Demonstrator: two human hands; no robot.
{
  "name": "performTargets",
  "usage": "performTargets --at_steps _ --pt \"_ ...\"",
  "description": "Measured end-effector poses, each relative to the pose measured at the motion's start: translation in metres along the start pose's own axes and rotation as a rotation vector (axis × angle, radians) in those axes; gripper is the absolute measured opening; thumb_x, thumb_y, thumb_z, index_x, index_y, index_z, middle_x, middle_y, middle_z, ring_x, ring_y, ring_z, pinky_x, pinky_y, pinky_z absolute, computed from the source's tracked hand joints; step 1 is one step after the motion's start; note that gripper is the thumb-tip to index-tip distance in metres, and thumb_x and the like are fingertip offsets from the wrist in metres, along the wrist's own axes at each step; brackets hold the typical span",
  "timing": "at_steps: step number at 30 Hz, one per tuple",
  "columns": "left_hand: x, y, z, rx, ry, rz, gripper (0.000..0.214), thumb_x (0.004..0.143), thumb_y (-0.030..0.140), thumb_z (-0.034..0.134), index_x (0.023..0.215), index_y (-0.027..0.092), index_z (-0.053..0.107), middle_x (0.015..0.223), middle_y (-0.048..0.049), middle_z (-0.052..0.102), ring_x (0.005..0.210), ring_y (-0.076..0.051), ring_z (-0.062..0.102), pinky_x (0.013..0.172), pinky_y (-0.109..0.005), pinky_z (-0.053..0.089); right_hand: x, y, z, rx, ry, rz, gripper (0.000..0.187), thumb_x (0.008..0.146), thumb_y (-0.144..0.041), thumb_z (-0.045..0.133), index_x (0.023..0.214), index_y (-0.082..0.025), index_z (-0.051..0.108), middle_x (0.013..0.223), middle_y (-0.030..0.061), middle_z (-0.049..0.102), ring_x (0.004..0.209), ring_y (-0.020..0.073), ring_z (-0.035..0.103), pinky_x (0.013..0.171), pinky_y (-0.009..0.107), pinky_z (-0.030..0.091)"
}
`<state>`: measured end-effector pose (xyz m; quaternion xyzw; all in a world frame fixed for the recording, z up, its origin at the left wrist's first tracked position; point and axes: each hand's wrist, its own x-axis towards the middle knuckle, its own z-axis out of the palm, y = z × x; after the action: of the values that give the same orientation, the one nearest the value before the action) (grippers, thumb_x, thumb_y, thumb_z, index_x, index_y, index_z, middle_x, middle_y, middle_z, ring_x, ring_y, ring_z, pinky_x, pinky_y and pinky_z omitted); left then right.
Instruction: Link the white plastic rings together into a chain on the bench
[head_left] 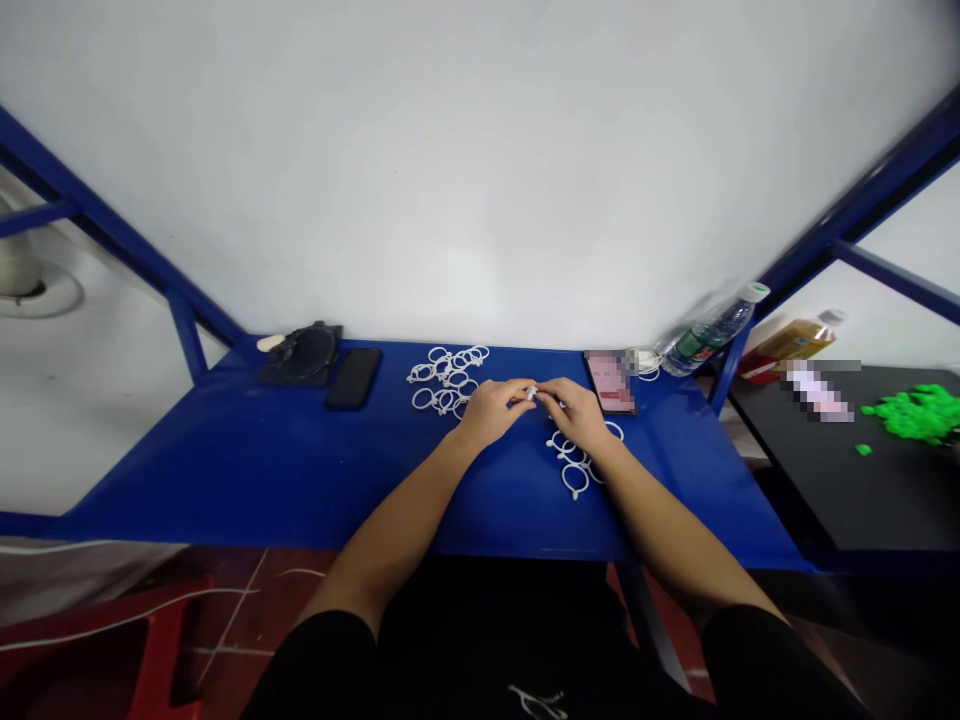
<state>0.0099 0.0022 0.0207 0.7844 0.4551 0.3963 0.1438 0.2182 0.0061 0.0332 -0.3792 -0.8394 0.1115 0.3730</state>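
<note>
My left hand (491, 408) and my right hand (574, 408) meet over the middle of the blue table. Both are closed, and their fingertips pinch a small white piece (532, 393) between them. Fingers cover most of it, so its full shape cannot be made out. Beside my left hand lies a loose cluster of white rings, one of them a white ring (424, 399) with a small knob on its rim. More rings of this kind lie partly under my right hand and forearm, among them a nearer white ring (575, 492).
On the blue table (300, 480), a black phone (354, 378) and a dark pouch-like item (304, 355) lie left. A lit phone (611, 382), a white cable (646, 364) and a tilted water bottle (709, 335) are right. Green pieces (919, 413) cover part of a black side table.
</note>
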Motion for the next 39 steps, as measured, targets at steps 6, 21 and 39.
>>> performTargets --at_steps 6,21,39 --pt "-0.004 -0.001 0.007 -0.247 -0.006 -0.128 0.016 0.099 0.031 0.066 0.107 0.022 0.077 0.092 -0.0027 0.081 0.081 -0.017 0.077 0.079 -0.030 0.059 -0.001 -0.002 0.002 0.013 -0.009 -0.010 0.022 0.105 -0.031 0.051 0.108 -0.024 0.072 0.102 0.0081 0.077 0.094 0.0221 0.073 0.086 0.037 0.058" --pt "-0.002 -0.004 0.010 0.166 -0.201 0.093 0.023 0.101 0.034 0.064 0.118 0.028 0.077 0.116 -0.0045 0.076 0.105 -0.022 0.067 0.096 -0.039 0.047 0.006 0.017 -0.009 -0.095 -0.031 0.042 0.016 0.098 -0.025 0.055 0.100 -0.023 0.071 0.104 0.0097 0.075 0.104 0.0285 0.066 0.098 0.049 0.051" --pt "0.009 -0.048 -0.052 0.509 -0.352 -0.278 0.028 0.097 0.029 0.062 0.119 0.022 0.078 0.111 -0.0084 0.077 0.104 -0.026 0.069 0.092 -0.036 0.050 0.002 0.005 -0.004 -0.080 -0.508 -0.020 0.014 0.084 -0.030 0.079 0.093 -0.020 0.073 0.093 0.0050 0.069 0.089 0.0216 0.064 0.083 0.032 0.046"
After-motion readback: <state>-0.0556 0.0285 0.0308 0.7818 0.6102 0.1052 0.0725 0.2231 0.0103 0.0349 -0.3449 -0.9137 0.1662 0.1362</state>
